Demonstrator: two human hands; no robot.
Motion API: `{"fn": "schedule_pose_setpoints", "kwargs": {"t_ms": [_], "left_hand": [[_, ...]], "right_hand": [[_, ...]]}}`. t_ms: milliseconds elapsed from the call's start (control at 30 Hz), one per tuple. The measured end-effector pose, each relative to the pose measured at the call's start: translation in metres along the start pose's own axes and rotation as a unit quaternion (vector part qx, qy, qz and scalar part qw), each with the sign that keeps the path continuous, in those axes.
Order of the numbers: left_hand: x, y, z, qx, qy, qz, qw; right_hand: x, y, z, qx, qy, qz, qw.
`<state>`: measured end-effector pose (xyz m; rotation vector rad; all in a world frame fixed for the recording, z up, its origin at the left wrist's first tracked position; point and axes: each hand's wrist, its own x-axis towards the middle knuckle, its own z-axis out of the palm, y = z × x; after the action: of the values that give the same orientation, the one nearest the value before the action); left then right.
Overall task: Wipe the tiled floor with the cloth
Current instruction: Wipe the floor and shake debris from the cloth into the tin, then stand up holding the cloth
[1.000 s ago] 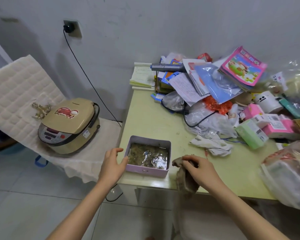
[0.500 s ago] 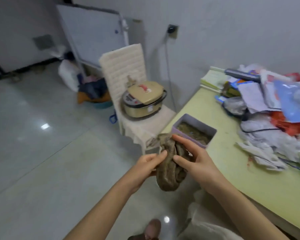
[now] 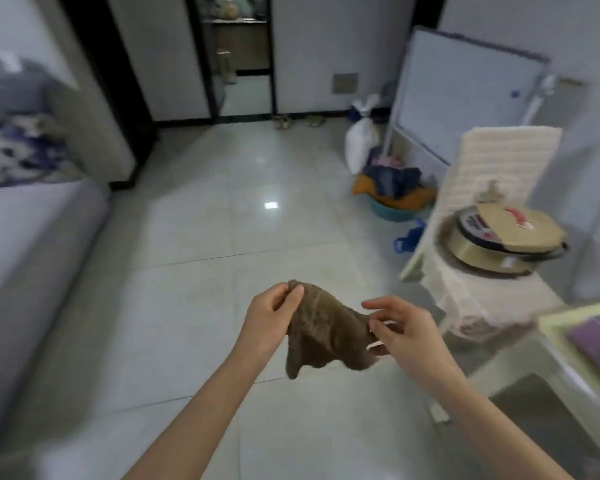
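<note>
Fingers (image 3: pixel 293 296), left hand (image 3: pixel 269 322): thumb and forefinger pinched on the upper left corner of the cloth (image 3: pixel 326 329). Fingers, right hand (image 3: pixel 400 329): thumb and forefinger clamped on the opposite edge, the other fingers spread loose above.
Item: cloth, brown, crumpled, held in the air between both hands. Its long axis runs from upper left to lower right, with the lower folds hanging free.
Below: tiled floor (image 3: pixel 222 237), pale and glossy, well apart from the cloth.
Relation of note: the cloth spans the two grips, equally near each hand, and the floor lies straight down.
Judgement: wiping is not begun, and the cloth likely needs lowering to the tiles.
</note>
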<state>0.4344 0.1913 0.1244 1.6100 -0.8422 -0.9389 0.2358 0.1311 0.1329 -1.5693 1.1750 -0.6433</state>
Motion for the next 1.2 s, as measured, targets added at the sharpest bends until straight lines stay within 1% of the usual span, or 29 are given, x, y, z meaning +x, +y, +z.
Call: {"fn": "schedule_pose_setpoints", "kwargs": {"t_ms": [67,100,167,200,267,333,400,467,533,600,733,833,900,933,1033,1100,1167,1200], "left_hand": [[-0.008,-0.014,-0.06,0.011,0.057,-0.015,0.998],[-0.013,-0.021,-0.091,0.001,0.082,-0.028,0.996],[-0.027,-0.033,-0.156,-0.044,0.11,-0.049,0.992],[-0.034,-0.039,-0.188,-0.07,0.115,-0.056,0.989],[-0.049,-0.05,-0.251,-0.103,0.118,-0.059,0.986],[-0.064,-0.06,-0.309,-0.094,0.129,-0.05,0.986],[-0.084,-0.07,-0.36,-0.081,0.158,-0.053,0.983],[-0.107,-0.077,-0.411,-0.057,0.195,-0.056,0.977],[-0.129,-0.083,-0.462,-0.01,0.239,-0.052,0.97],[-0.151,-0.095,-0.506,0.022,0.286,-0.046,0.957],[-0.195,-0.131,-0.568,-0.009,0.375,-0.065,0.925],[-0.222,-0.154,-0.6,-0.073,0.393,-0.063,0.915],[-0.239,-0.169,-0.622,-0.11,0.384,-0.043,0.916],[-0.245,-0.176,-0.634,-0.118,0.386,-0.039,0.914],[-0.253,-0.195,-0.676,-0.152,0.408,-0.023,0.9],[-0.249,-0.206,-0.707,-0.178,0.397,0.012,0.9],[-0.241,-0.218,-0.737,-0.2,0.39,0.011,0.899],[-0.238,-0.224,-0.752,-0.207,0.395,0.0,0.895]], "right_hand": [[0.006,-0.018,0.056,0.001,-0.039,-0.017,0.999],[0.008,-0.027,0.088,-0.016,-0.052,-0.03,0.998],[0.007,-0.044,0.154,-0.075,-0.081,-0.061,0.992],[0.006,-0.053,0.188,-0.098,-0.108,-0.072,0.987],[0.0,-0.074,0.259,-0.13,-0.207,-0.097,0.965],[-0.007,-0.094,0.327,-0.13,-0.306,-0.122,0.935],[-0.018,-0.114,0.386,-0.112,-0.365,-0.131,0.915],[-0.032,-0.132,0.438,-0.094,-0.385,-0.14,0.907],[-0.044,-0.149,0.485,-0.114,-0.392,-0.18,0.895],[-0.053,-0.164,0.527,-0.144,-0.416,-0.206,0.874],[-0.071,-0.185,0.607,-0.223,-0.473,-0.255,0.814],[-0.08,-0.194,0.662,-0.231,-0.51,-0.268,0.784],[-0.085,-0.202,0.697,-0.217,-0.531,-0.251,0.78],[-0.088,-0.206,0.715,-0.199,-0.544,-0.229,0.783],[-0.091,-0.216,0.771,-0.117,-0.592,-0.136,0.785],[-0.09,-0.221,0.814,-0.046,-0.616,-0.066,0.783],[-0.088,-0.228,0.86,0.017,-0.616,0.029,0.787],[-0.087,-0.231,0.883,0.031,-0.614,0.058,0.787]]}}
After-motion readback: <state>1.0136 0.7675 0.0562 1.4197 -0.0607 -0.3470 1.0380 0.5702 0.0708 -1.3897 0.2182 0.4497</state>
